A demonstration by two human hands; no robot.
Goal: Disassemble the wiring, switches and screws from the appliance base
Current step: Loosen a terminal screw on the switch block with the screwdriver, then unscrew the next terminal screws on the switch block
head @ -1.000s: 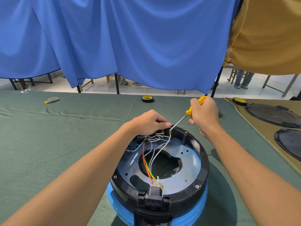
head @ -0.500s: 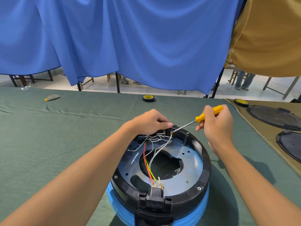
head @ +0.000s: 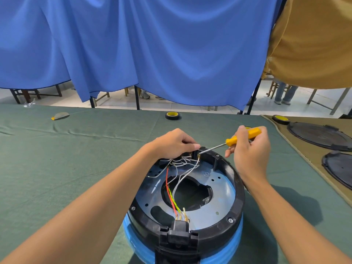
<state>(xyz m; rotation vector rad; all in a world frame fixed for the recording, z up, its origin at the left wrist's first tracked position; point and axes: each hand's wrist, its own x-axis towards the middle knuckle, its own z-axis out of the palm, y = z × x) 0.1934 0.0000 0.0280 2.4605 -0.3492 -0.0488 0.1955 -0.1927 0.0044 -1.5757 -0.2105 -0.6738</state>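
A person works over an upturned appliance base (head: 236, 199), blue-bodied with a black rim, which stands on a green-clothed counter (head: 66, 159) and is cut off by the lower edge of the view. The left hand (head: 171, 143) lies over the base's far rim, its grip curled closed on the tangle of white wires (head: 182, 164) there; what exactly the fingers pinch is hidden beneath the knuckles. The right hand (head: 249, 149), just beyond the base's far right rim, has its grip clamped on the yellow handle of a screwdriver (head: 242, 137), whose tip meets a terminal on the far rim, too small to make out. A red wire (head: 167, 180) and a green-yellow one run to a black connector block (head: 180, 228) on the near rim. Beyond the base lies a roll of tape (head: 172, 115); to the right of the base, black round lids (head: 320, 135) are partly out of view.
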